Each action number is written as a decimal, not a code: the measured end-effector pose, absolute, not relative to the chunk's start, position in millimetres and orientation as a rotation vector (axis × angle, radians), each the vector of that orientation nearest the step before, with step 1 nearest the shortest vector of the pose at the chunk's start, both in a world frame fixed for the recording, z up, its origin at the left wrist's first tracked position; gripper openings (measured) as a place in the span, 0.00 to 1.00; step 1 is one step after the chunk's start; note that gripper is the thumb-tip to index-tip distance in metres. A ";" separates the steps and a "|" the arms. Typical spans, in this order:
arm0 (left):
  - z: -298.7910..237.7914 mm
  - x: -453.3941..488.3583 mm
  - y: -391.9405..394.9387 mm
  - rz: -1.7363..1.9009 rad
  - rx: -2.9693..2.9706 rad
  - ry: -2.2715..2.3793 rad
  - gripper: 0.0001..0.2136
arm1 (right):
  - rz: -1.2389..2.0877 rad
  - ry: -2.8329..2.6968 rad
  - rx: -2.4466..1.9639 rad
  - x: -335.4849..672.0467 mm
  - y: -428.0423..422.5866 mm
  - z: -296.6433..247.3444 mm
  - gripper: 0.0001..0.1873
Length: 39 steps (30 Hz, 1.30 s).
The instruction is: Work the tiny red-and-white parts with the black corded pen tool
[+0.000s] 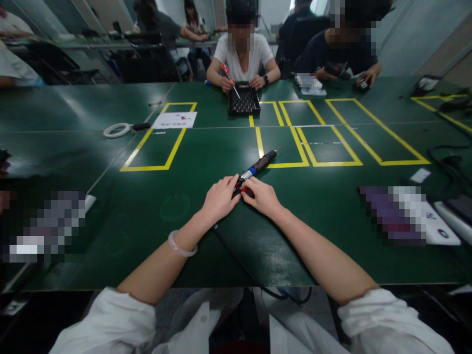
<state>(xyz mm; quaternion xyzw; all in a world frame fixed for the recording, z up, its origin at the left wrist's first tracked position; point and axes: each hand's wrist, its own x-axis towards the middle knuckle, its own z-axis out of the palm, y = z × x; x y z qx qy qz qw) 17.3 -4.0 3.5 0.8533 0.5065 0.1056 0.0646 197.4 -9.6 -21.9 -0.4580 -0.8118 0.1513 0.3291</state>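
A pen-shaped electric tool [256, 168] with a black tip, silver collar and blue body lies on the green table [147, 221], pointing away to the upper right. My left hand [220, 198] and my right hand [262, 195] meet at its near end, fingers pinched on the red and black part there. A black cable [239, 260] runs from the tool back over the table's near edge. A pale bangle sits on my left wrist.
Yellow tape rectangles [332, 132] mark the table. Across it a person holds a red screwdriver over a black tray [243, 101]. A white tape roll [116, 130] and a paper sheet [174, 120] lie far left. Cables and blurred items lie at right.
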 end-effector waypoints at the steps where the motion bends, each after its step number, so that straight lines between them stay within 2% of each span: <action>1: 2.5 16.6 -4.4 0.321 2.590 1.526 0.28 | 0.376 -2.143 -1.200 197.3 -10.1 -21.2 0.01; 15: 0.7 14.3 -7.5 0.388 2.595 1.473 0.31 | 0.466 -2.185 -1.098 206.8 -4.8 -22.5 0.06; 29: 4.7 17.5 -0.1 0.361 2.632 1.511 0.27 | 0.725 -2.022 -1.138 206.8 5.2 -31.1 0.01; 39: 10.0 14.2 1.2 0.357 2.579 1.432 0.25 | 0.791 -1.919 -1.119 207.8 4.9 -31.9 0.03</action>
